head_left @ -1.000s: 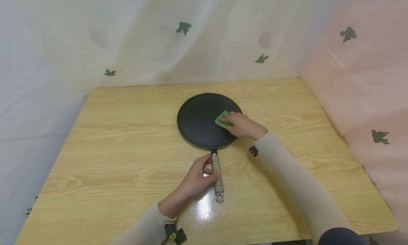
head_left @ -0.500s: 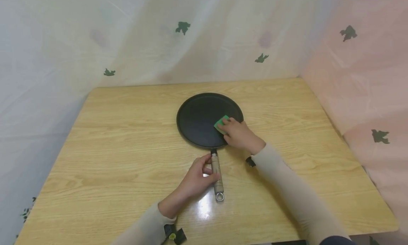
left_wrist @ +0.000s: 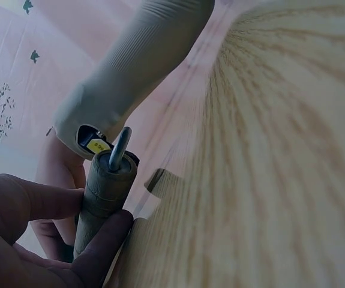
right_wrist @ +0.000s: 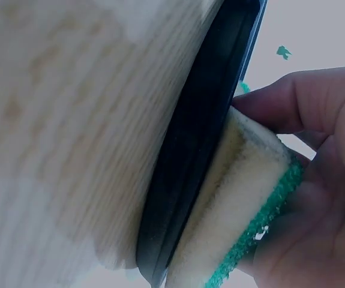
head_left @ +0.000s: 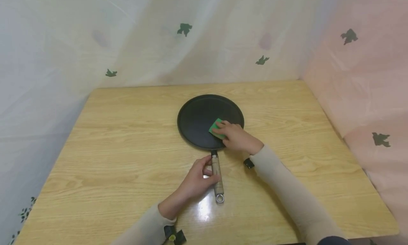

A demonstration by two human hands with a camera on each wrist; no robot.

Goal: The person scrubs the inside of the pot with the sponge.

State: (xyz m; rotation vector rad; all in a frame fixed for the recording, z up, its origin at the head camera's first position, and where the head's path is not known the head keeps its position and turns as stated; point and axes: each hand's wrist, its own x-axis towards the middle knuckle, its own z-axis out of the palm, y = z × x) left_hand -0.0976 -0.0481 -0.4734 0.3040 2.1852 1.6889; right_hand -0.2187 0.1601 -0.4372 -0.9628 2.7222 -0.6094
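A flat round black frying pan (head_left: 197,117) lies on the table, its wooden handle (head_left: 216,174) with a metal ring pointing toward me. My left hand (head_left: 199,177) holds that handle from the left; the left wrist view shows thumb and finger on both sides of the handle (left_wrist: 106,192). On the lower right of the pan's surface, my right hand (head_left: 237,135) grips a sponge (head_left: 215,127). In the right wrist view the sponge (right_wrist: 238,186) has a pale foam side against the pan (right_wrist: 190,138) and a green scouring side toward the palm.
The wood-grain table (head_left: 121,142) reaches out on both sides of the pan. Pale cloth (head_left: 143,35) with green bird shapes hangs behind it, and pinkish cloth (head_left: 366,78) stands along the right. A small black device (head_left: 174,235) is strapped at the left wrist.
My right hand has slid the sponge a little left and nearer to me across the pan. The left hand keeps its place on the handle, and the pan stays put.
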